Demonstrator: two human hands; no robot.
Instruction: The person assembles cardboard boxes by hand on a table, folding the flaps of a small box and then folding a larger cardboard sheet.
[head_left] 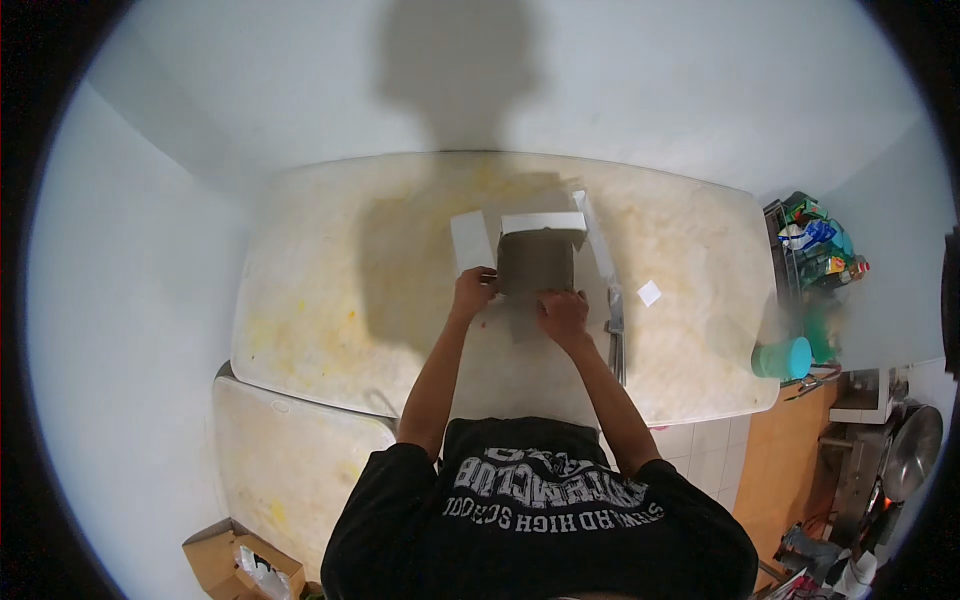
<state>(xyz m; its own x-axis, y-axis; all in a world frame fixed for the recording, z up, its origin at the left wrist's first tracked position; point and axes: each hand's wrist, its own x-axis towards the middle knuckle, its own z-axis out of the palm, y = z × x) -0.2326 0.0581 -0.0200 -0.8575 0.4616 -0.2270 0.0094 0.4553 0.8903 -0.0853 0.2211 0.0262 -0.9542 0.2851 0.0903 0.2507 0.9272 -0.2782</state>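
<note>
Both hands work a grey cardboard box [536, 258] on the stained bench [330, 300]: left hand [472, 293] pinches its side flap, right hand [563, 312] presses flat at its base.

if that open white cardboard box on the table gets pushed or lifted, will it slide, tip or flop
The box looks like thin card with nothing visible inside, so probably light and apt to slide. Its open flaps splay out, so they would likely flop. Both the left hand and right hand rest at its near edge, which probably steadies it.

shelf clutter [822, 250] blurred, brown carton [225, 560] cut off
</note>
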